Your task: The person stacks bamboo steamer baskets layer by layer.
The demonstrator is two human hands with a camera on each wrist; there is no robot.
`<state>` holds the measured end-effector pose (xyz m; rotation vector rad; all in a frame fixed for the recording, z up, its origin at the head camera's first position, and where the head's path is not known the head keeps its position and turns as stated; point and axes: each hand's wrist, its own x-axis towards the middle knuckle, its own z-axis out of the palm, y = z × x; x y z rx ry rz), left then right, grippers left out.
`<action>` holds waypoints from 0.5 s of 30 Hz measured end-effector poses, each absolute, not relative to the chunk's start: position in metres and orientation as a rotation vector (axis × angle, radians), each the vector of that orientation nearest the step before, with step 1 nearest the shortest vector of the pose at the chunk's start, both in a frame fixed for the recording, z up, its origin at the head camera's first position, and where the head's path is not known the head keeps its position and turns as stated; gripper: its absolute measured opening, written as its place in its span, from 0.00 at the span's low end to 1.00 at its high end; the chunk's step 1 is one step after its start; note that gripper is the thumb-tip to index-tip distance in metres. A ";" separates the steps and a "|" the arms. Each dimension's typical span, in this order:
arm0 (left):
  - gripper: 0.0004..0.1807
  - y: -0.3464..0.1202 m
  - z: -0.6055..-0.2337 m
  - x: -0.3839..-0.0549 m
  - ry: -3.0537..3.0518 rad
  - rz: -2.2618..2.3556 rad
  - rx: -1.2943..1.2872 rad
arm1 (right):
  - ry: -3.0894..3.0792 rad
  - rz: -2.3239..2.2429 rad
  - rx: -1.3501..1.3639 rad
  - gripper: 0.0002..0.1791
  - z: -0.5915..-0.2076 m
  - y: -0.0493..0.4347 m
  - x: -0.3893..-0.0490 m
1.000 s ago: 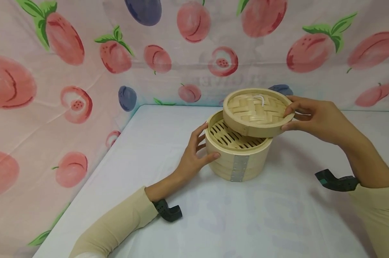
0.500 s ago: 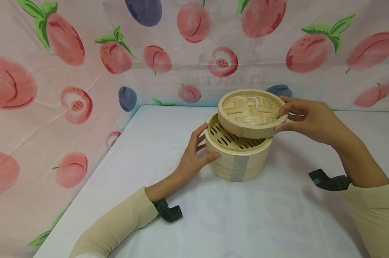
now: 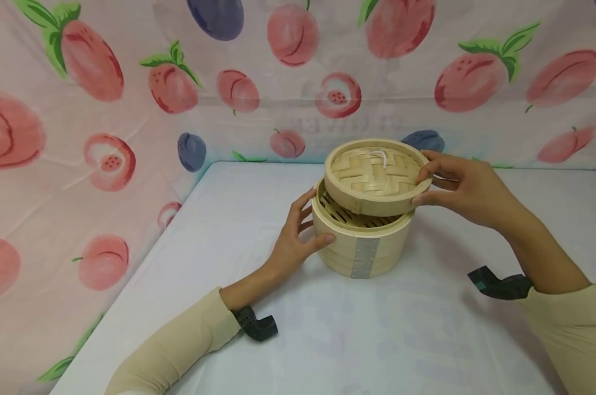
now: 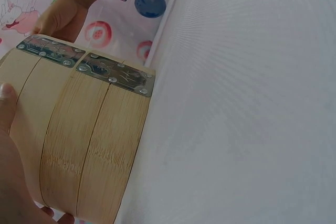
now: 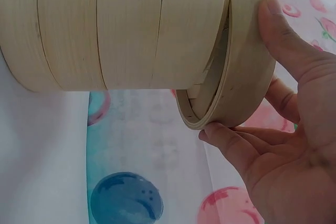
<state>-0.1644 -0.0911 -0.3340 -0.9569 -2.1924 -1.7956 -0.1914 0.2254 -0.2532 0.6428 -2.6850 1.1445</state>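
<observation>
A round bamboo steamer basket [image 3: 339, 249] stands upright on the white table, a grey metal strip [image 3: 364, 258] down its front. My left hand [image 3: 294, 241] grips its left side, thumb in front and fingers reaching round behind. Above it, my right hand [image 3: 468, 189] pinches the right rim of the woven bamboo lid [image 3: 374, 175], which has a white loop on top. The lid sits tilted and off-centre towards the back right, leaving a crescent of the slatted rack [image 3: 344, 215] in view. In the right wrist view a gap shows between the lid [image 5: 244, 51] and the basket wall.
A white cloth covers the table [image 3: 229, 225]. Fruit-printed fabric [image 3: 258, 131] hangs along the back and left sides. Black wrist cameras sit at both cuffs, the left camera [image 3: 256, 325] low near the tabletop and the right camera [image 3: 500, 284] higher.
My right hand has moved the lid left and slightly down, so it covers more of the basket and less of the rack shows. My left hand keeps its grip on the basket.
</observation>
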 end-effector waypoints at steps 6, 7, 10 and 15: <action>0.50 -0.092 -0.354 -0.179 -2.206 -1.769 -0.925 | -2.614 1.141 0.734 0.20 -0.254 0.221 -0.189; 0.50 -0.092 -0.356 -0.181 -2.207 -1.765 -0.923 | -2.610 1.135 0.740 0.20 -0.255 0.221 -0.189; 0.50 -0.092 -0.351 -0.177 -2.172 -1.801 -0.942 | -2.602 1.141 0.759 0.20 -0.256 0.220 -0.189; 0.50 -0.090 -0.335 -0.165 -2.126 -1.848 -0.968 | -2.599 1.158 0.775 0.20 -0.257 0.219 -0.189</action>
